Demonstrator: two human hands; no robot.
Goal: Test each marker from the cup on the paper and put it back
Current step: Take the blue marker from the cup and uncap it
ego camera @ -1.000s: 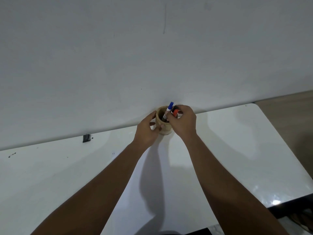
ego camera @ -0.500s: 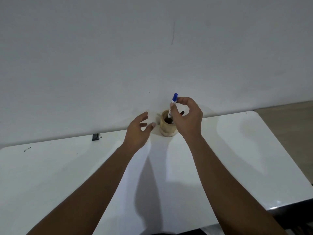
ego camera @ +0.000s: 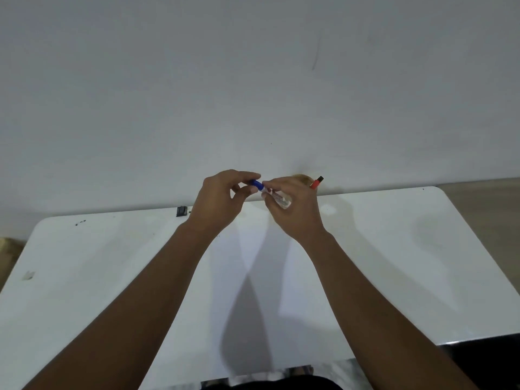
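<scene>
My right hand (ego camera: 292, 209) holds the white barrel of the blue-capped marker (ego camera: 271, 192) above the table, lying sideways. My left hand (ego camera: 222, 201) pinches the marker's blue cap (ego camera: 256, 183) between thumb and fingers. Behind my right hand, the tan wooden cup (ego camera: 304, 179) stands against the wall, mostly hidden. A red marker (ego camera: 316, 182) sticks out of the cup, leaning right. The white paper (ego camera: 253, 271) lies on the table under my forearms, hard to tell from the tabletop.
The white table (ego camera: 422, 249) ends at the wall behind and has a rounded right corner. A small dark object (ego camera: 181, 211) lies at the back edge left of my hands. Dark specks (ego camera: 80, 222) lie at the back left.
My right hand lifted the blue-capped marker out of the cup and brought it toward me and left. My left hand came over and took hold of its cap.
</scene>
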